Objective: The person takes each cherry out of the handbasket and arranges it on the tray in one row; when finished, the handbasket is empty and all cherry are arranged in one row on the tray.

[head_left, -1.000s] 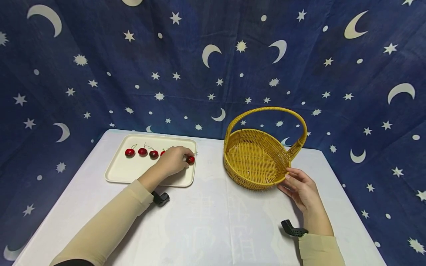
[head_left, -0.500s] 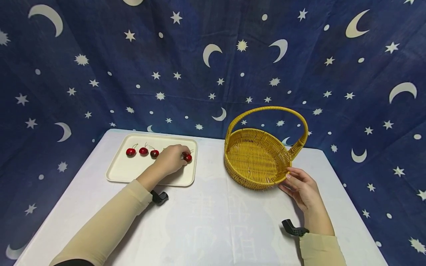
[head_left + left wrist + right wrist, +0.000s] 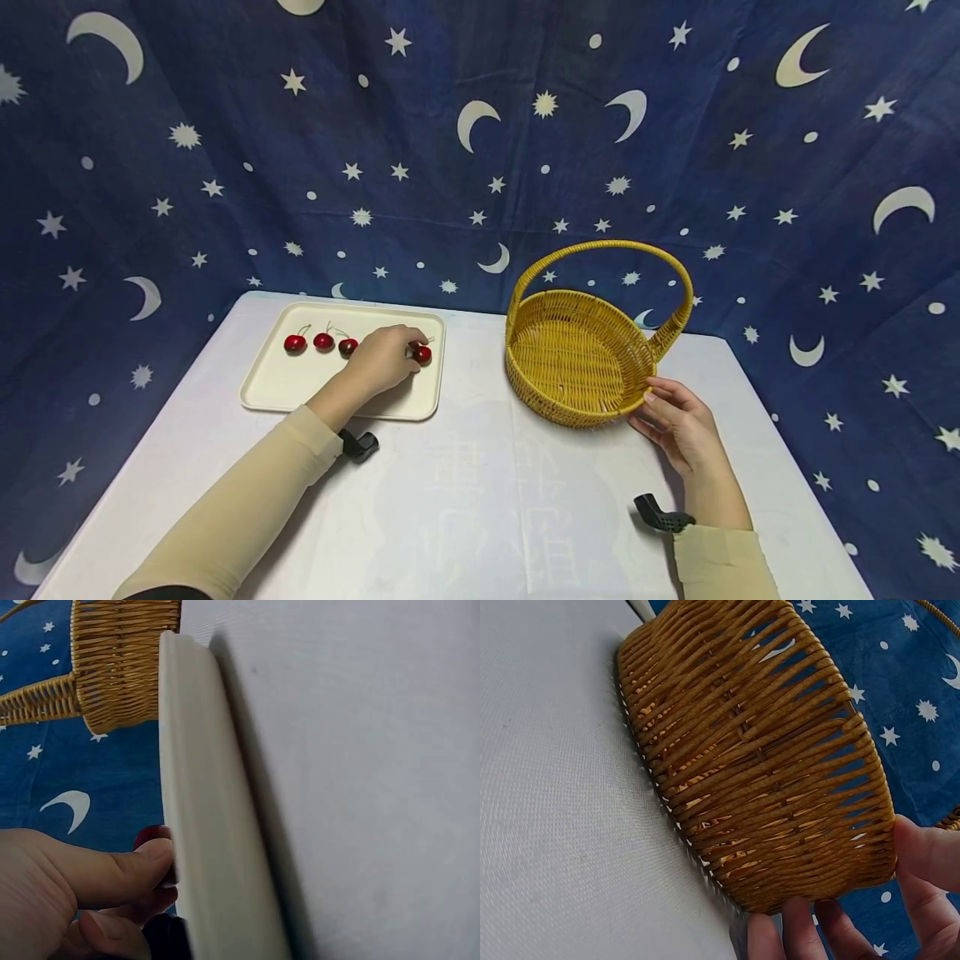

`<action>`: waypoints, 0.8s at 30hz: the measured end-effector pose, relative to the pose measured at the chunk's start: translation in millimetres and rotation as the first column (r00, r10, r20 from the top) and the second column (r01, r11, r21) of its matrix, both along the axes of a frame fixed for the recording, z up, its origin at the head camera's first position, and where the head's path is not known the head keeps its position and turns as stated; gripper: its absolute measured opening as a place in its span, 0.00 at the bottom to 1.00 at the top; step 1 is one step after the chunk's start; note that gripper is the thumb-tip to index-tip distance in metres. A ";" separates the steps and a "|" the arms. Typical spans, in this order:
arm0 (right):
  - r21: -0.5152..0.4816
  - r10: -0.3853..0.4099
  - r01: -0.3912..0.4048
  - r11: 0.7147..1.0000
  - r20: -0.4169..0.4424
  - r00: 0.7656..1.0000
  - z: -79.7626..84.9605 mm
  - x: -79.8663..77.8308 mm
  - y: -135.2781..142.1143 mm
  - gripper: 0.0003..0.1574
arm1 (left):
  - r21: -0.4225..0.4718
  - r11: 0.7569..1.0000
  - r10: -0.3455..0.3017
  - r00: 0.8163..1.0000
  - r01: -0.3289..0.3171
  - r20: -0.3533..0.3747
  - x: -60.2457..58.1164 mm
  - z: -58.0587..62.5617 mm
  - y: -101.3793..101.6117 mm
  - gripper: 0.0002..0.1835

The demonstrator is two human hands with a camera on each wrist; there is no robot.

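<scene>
Over the right part of a cream tray (image 3: 300, 392), my left hand (image 3: 378, 362) pinches a dark red cherry between thumb and fingers. A red cherry (image 3: 422, 355) shows at its fingertips; the hand covers part of the tray. In the left wrist view, the thumb presses a cherry (image 3: 150, 835) beside the tray's rim (image 3: 217, 810). Three more cherries with stems, among them the leftmost cherry (image 3: 295, 343), lie in a row left of the hand. My right hand (image 3: 682, 425) grips the near right rim of a yellow wicker basket (image 3: 570, 358), thumb on the rim and fingers against the outer side.
The basket's tall arched handle (image 3: 600, 244) rises above its bowl. Tray and basket stand apart on a white cloth-covered table (image 3: 480, 500). A dark blue curtain (image 3: 420, 233) with moons and stars hangs behind and at both sides.
My left hand has shifted slightly left, and the cherry at its fingertips moved a little left with it. Over the last half second hardly anything moved. The right hand stays on the basket.
</scene>
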State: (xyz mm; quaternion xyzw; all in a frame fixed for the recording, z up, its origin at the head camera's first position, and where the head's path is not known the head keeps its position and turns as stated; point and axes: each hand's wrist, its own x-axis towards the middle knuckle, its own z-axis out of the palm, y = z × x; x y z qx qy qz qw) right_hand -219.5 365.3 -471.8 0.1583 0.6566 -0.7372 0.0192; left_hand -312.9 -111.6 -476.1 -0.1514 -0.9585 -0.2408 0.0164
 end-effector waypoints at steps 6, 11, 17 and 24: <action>0.032 -0.009 0.008 0.999 0.017 1.000 0.4 -4.6 -2.1 0.22 | 0.003 1.000 0.015 1.000 -0.015 0.018 2.5 3.9 -6.8 0.26; 0.035 -0.002 0.002 0.999 0.018 1.000 -1.0 -7.8 -2.3 0.22 | 0.009 1.000 0.027 1.000 -0.027 0.001 6.2 10.0 -13.1 0.26; 0.018 0.006 -0.007 1.000 0.025 1.000 -1.8 -8.8 -0.5 0.23 | 0.049 0.997 0.064 0.996 -0.061 -0.058 15.3 23.5 -26.7 0.23; 0.102 -0.011 0.010 0.995 0.015 1.000 0.8 -8.1 1.1 0.22 | 0.123 0.973 0.211 0.967 -0.195 -0.139 39.6 41.9 -56.2 0.22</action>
